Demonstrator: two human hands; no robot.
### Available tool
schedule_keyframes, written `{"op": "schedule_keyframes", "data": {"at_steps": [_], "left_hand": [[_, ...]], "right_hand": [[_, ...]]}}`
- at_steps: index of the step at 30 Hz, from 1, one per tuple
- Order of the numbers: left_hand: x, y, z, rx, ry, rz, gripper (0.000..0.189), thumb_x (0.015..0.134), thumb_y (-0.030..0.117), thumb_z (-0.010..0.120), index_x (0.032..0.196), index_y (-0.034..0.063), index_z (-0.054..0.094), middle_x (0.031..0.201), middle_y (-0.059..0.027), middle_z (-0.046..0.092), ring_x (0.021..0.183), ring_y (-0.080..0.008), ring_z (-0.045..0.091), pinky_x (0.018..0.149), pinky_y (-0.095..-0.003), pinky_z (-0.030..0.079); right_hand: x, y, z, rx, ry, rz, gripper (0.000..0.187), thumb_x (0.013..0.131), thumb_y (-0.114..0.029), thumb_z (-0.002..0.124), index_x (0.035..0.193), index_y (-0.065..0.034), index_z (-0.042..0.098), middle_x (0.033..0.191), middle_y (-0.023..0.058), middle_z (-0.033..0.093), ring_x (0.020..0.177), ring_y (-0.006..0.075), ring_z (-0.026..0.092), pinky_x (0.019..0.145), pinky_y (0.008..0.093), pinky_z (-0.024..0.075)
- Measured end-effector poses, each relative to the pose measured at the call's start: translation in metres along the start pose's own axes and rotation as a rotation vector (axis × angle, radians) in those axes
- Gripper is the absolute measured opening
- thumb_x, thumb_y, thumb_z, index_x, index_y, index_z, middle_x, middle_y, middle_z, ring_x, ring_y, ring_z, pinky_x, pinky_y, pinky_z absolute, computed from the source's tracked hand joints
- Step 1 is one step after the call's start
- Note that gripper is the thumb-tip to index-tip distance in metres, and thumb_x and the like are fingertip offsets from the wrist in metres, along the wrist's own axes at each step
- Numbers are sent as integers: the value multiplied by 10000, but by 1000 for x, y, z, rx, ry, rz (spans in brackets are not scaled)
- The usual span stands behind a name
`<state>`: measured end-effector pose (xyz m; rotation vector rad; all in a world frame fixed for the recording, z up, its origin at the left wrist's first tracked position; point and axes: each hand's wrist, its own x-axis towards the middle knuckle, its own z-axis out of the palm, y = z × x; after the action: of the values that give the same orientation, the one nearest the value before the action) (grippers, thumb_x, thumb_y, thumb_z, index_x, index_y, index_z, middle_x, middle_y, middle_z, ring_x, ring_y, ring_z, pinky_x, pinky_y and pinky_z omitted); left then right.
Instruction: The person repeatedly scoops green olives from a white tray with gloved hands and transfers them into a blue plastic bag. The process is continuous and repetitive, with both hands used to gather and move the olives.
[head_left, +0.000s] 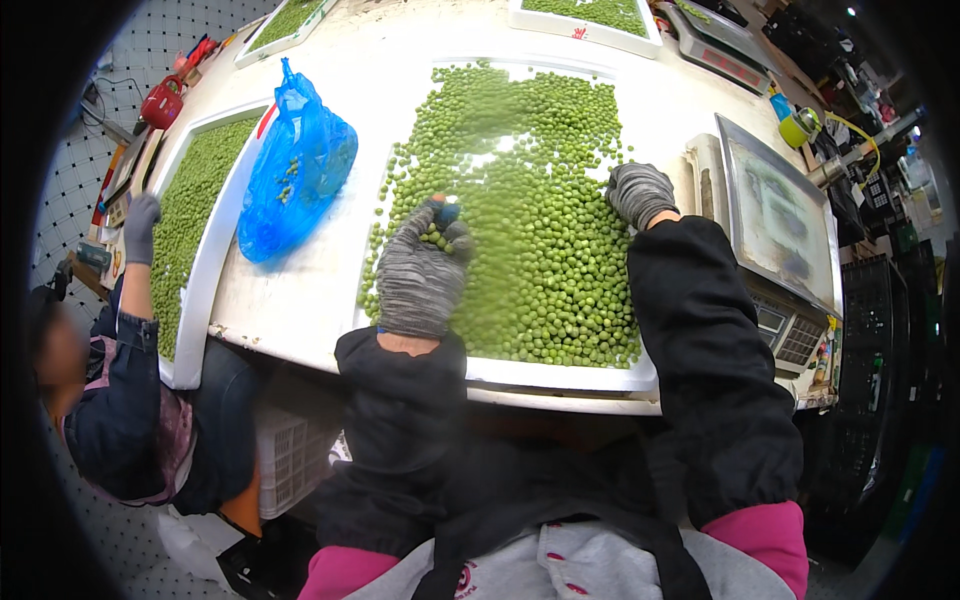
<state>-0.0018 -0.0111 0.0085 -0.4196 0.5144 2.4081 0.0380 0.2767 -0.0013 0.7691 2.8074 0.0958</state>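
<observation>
Shelled green peas (570, 285) lie spread in a white foam tray (562, 375) before me, with a bare patch near the middle. My left hand (426, 281), in a grey knit glove, is over the tray's left part; its curled fingers hold a few peas, and a bit of blue shows at the fingertips. My right hand (642, 195), gloved alike, rests at the tray's right edge beside the peas; its fingers are bent down, and whether anything is under them is hidden. A blurred streak crosses the middle of the peas.
A blue plastic bag (300, 172) with some peas stands left of my tray. Beyond it, a co-worker's gloved hand (140, 229) is at another pea tray (214, 247). A digital scale (784, 217) stands at right, a second scale (716, 49) behind it. More pea trays lie at the far edge.
</observation>
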Motion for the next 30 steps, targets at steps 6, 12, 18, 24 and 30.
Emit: {"op": "schedule_keyframes", "data": {"at_steps": [6, 12, 18, 24, 30], "left_hand": [[-4, -12, 4, 291, -139, 84, 145, 831, 29, 549, 970, -12, 549, 838, -98, 564, 734, -176, 534, 637, -270, 482], [-5, -31, 6, 17, -92, -308, 146, 779, -14, 591, 919, -4, 547, 854, -105, 523, 745, -155, 522, 629, -229, 492], [-2, -15, 2, 117, -90, 96, 98, 819, 23, 562, 908, -15, 544, 837, -93, 534, 704, -144, 515, 618, -234, 487], [11, 11, -7, -68, 11, 136, 152, 825, 26, 526, 967, -26, 511, 889, -144, 534, 745, -217, 517, 612, -297, 470], [13, 24, -11, -38, 51, 173, 136, 817, 11, 527, 951, -12, 530, 862, -115, 549, 757, -205, 542, 598, -295, 470]], "right_hand": [[-27, -20, -42, 475, -25, -138, 362, 759, -338, 605, 1004, -73, 638, 967, 146, 639, 894, 294, 612, 806, 389, 474], [-53, -46, -42, 719, 217, -473, 283, 810, -229, 602, 1016, -34, 605, 985, 164, 612, 914, 245, 585, 830, 330, 454], [-70, -70, -22, 129, -211, -259, 835, 777, -569, 496, 1384, -62, 228, 1421, 223, 204, 1314, 402, 177, 1059, 440, 213], [-93, -115, -11, 109, -47, -502, 676, 787, -489, 543, 1350, -171, 345, 1419, 136, 270, 1307, 356, 230, 1046, 486, 213], [-120, -77, -16, 141, -80, -865, 539, 815, -362, 513, 1305, -167, 407, 1338, 107, 386, 1210, 331, 373, 949, 500, 338]]}}
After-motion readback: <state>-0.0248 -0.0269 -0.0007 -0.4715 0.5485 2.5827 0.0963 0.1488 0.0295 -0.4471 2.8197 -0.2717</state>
